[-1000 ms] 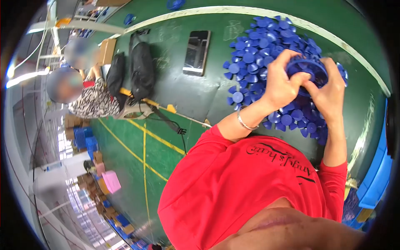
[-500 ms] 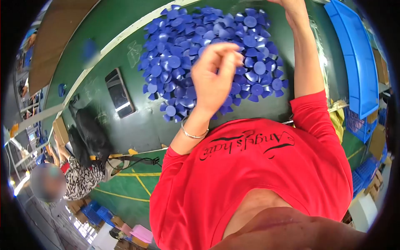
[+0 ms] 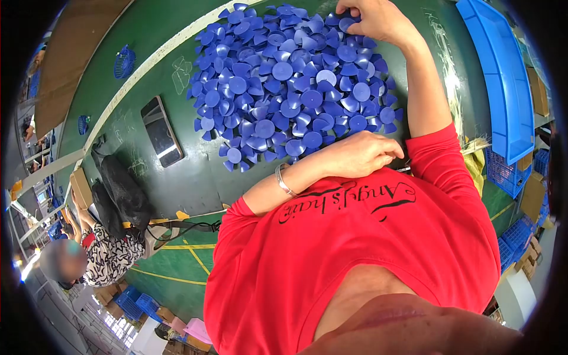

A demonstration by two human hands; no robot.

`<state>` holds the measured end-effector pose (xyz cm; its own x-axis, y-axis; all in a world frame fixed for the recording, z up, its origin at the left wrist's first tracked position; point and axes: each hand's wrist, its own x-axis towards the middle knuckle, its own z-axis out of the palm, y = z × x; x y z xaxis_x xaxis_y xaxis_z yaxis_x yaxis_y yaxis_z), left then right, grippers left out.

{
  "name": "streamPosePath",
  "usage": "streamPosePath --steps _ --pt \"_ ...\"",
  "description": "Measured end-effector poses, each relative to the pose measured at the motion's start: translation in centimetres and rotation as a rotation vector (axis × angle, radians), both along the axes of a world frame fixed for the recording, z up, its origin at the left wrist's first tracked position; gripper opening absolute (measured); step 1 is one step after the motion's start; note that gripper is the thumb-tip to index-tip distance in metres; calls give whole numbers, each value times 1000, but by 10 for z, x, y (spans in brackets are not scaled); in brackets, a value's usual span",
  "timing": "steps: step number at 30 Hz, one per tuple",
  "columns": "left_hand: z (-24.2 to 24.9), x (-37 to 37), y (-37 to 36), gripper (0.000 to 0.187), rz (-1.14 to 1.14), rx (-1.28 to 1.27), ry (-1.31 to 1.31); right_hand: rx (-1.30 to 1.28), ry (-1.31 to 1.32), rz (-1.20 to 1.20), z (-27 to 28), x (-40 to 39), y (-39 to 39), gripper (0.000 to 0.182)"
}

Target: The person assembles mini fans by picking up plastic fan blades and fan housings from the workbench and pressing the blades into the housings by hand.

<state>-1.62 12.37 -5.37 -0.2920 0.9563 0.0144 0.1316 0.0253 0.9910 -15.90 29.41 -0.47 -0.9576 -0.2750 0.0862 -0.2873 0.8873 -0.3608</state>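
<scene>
A person's right hand (image 3: 383, 21) bends over the far right of heaped blue pieces (image 3: 283, 71), the left hand (image 3: 356, 155) loosely curled at their near side, both grips impossible to tell

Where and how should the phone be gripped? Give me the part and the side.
Grip the phone by its two long edges, near the middle, probably best from above: it lies flat on the green table, narrow across, with bare surface between it and the blue pile.
</scene>
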Motion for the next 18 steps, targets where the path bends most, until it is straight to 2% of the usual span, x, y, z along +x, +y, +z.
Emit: streamPosePath --steps 3,6,9,12,13,15,16,18 --pt "0 -5 -1 24 -26 -89 -96 -120 107 -55 -1 0 -6 26" --pt "-6 -4 0 27 -19 -62 -112 -269 30 45 2 2 -26 22" --pt "-5 -5 -2 27 -11 -48 -120 -234 188 62 -13 7 -40 18" --pt "-5 -5 -3 27 1 -33 -122 -470 63 130 -9 0 -30 14" --pt "-5 -4 -3 27 6 -29 -123 -570 -116 -12 7 5 -31 11" --pt "-5 -4 -3 27 10 -31 -119 -615 -110 -84 17 6 -23 11" --pt "-6 -4 -3 27 12 -33 -117 -584 -78 -118 19 7 -21 10" --pt "-4 -4 -3 27 9 -54 -140 -358 197 1 25 12 -24 11"
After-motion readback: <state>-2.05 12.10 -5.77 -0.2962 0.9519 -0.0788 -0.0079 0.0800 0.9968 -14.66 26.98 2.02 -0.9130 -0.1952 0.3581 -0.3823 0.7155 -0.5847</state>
